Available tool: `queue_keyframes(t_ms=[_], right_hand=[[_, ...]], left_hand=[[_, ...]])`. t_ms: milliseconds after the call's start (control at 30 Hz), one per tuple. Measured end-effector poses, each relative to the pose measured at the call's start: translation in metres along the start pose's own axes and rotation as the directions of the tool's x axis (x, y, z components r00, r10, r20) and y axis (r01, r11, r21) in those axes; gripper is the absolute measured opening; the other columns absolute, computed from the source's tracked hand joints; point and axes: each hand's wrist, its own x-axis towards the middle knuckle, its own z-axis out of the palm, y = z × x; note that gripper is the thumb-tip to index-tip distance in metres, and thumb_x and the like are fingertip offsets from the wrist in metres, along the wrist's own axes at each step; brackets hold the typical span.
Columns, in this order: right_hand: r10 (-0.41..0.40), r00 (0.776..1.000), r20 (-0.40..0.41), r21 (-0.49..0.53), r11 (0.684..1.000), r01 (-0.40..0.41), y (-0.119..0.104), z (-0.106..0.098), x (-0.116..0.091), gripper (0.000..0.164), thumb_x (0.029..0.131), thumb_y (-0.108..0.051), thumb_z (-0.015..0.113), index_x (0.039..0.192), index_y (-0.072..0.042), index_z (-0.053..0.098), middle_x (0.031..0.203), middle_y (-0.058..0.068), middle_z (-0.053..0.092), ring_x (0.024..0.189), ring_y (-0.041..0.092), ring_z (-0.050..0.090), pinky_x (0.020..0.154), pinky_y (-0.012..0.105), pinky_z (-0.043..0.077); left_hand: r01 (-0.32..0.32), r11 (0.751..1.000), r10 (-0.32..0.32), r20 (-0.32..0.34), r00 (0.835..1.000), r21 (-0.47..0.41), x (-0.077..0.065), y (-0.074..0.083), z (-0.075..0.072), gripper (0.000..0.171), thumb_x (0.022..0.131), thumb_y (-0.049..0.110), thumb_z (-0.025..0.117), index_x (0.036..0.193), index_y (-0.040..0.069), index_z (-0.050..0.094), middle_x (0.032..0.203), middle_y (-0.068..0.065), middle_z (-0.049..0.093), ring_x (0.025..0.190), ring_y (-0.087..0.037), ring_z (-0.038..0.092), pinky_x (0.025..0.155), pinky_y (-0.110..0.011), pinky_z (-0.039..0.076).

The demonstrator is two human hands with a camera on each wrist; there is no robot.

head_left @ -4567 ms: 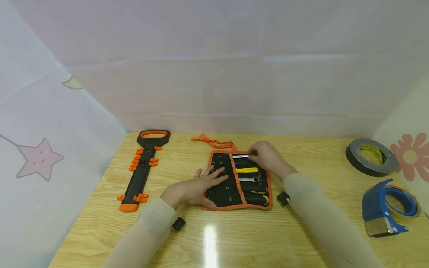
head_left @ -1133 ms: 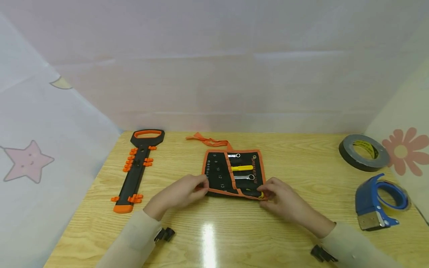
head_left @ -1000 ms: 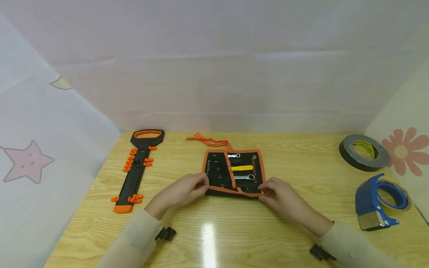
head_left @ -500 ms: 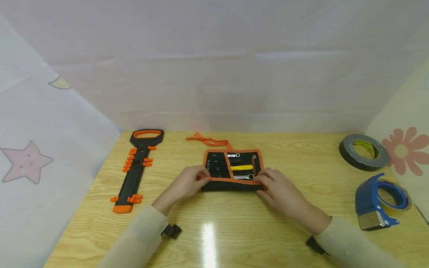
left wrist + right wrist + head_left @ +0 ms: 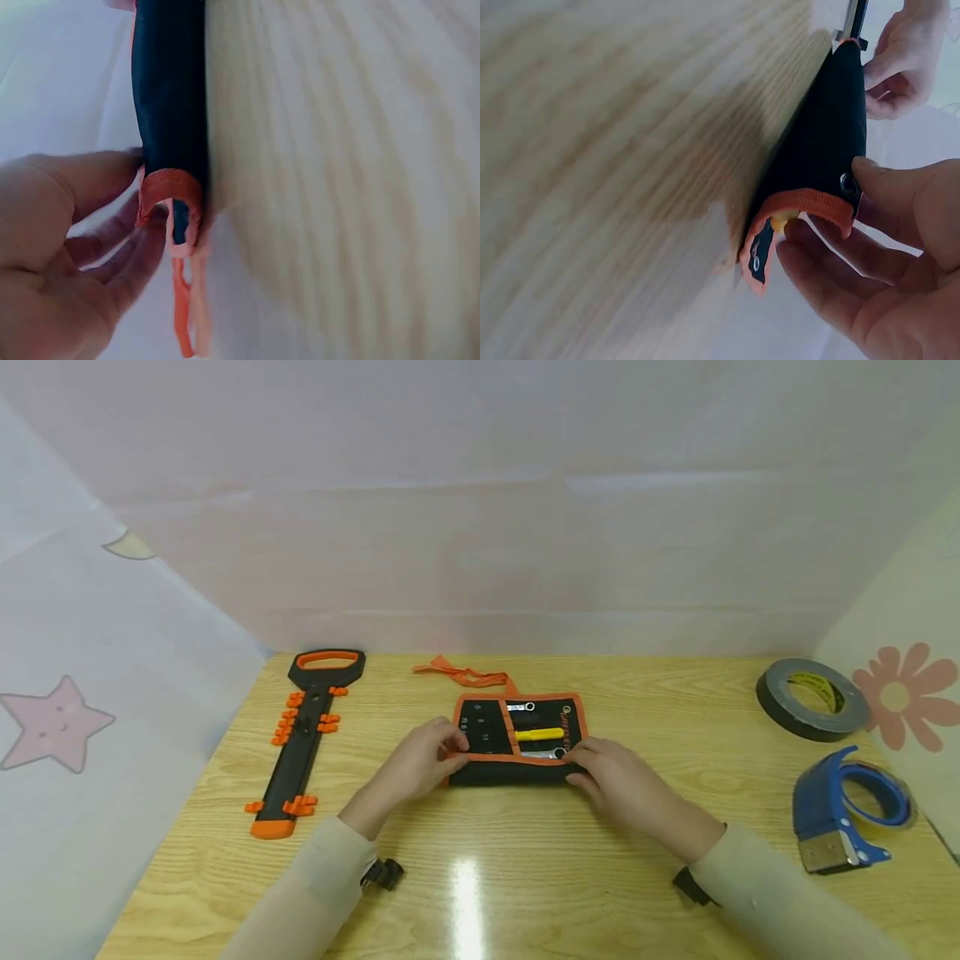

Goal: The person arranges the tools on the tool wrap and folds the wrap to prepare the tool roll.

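Observation:
A black fabric tool roll (image 5: 517, 774) with orange trim lies mid-table, its near edge folded up and over. In the pockets above the fold I see a small wrench (image 5: 521, 707), a yellow-handled tool (image 5: 542, 735) and a second wrench (image 5: 546, 754) partly covered. My left hand (image 5: 422, 762) pinches the left end of the folded edge; the left wrist view shows thumb and fingers on its orange trim (image 5: 171, 184). My right hand (image 5: 626, 785) pinches the right end, thumb beside a metal eyelet (image 5: 847, 184). Tools beneath the fold are hidden, except a yellow bit (image 5: 781, 220).
A black rack (image 5: 294, 768) with orange clips and handle lies to the left. An orange tie strap (image 5: 468, 677) trails behind the roll. At the right are a roll of dark tape (image 5: 787, 710) and a blue tape dispenser (image 5: 816, 814).
The roll lay flat under my spread left hand, my right hand at its top wrench. Both hands have since moved to the near corners and folded that edge away from me over the lower pockets.

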Motion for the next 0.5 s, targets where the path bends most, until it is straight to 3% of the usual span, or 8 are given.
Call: queue_keyframes(t_ms=[100, 200, 333, 500], right_hand=[[-0.005, 1.000, 0.027, 0.042, 0.999, 0.004, 0.005, -0.001, 0.003, 0.019, 0.103, -0.012, 0.074, 0.119, -0.003, 0.078, 0.116, 0.010, 0.077, 0.107, 0.028, 0.074, 0.095, 0.049, 0.063], [-0.001, 0.999, 0.051, 0.055, 0.999, -0.002, 0.009, -0.003, 0.006, 0.022, 0.105, -0.013, 0.070, 0.123, -0.001, 0.077, 0.120, 0.012, 0.078, 0.111, 0.031, 0.075, 0.100, 0.052, 0.061], [0.008, 0.997, 0.083, 0.045, 0.999, -0.012, 0.014, -0.003, 0.009, 0.027, 0.108, -0.014, 0.067, 0.129, 0.000, 0.075, 0.125, 0.016, 0.078, 0.119, 0.036, 0.073, 0.106, 0.056, 0.058], [-0.023, 0.997, 0.077, 0.060, 0.998, 0.019, 0.019, -0.001, 0.012, 0.026, 0.109, -0.013, 0.064, 0.128, 0.000, 0.075, 0.125, 0.015, 0.076, 0.117, 0.035, 0.073, 0.104, 0.055, 0.058]], left_hand=[[-0.106, 0.991, 0.107, -0.005, 0.994, 0.082, -0.005, 0.000, -0.003, 0.008, 0.100, 0.021, 0.081, 0.105, 0.016, 0.077, 0.113, -0.001, 0.070, 0.107, -0.022, 0.064, 0.092, -0.042, 0.057], [-0.200, 0.969, 0.193, 0.061, 0.979, 0.146, -0.008, -0.001, -0.006, 0.020, 0.099, 0.024, 0.082, 0.116, 0.015, 0.077, 0.124, -0.001, 0.069, 0.118, -0.025, 0.061, 0.101, -0.046, 0.055], [-0.245, 0.955, 0.214, 0.183, 0.959, 0.167, -0.007, -0.002, -0.006, 0.043, 0.097, 0.026, 0.084, 0.136, 0.015, 0.070, 0.139, -0.002, 0.065, 0.130, -0.025, 0.058, 0.111, -0.045, 0.053], [-0.268, 0.948, 0.225, 0.234, 0.946, 0.171, -0.006, 0.000, -0.008, 0.042, 0.099, 0.020, 0.082, 0.138, 0.012, 0.070, 0.140, -0.004, 0.064, 0.131, -0.027, 0.059, 0.112, -0.046, 0.053]])
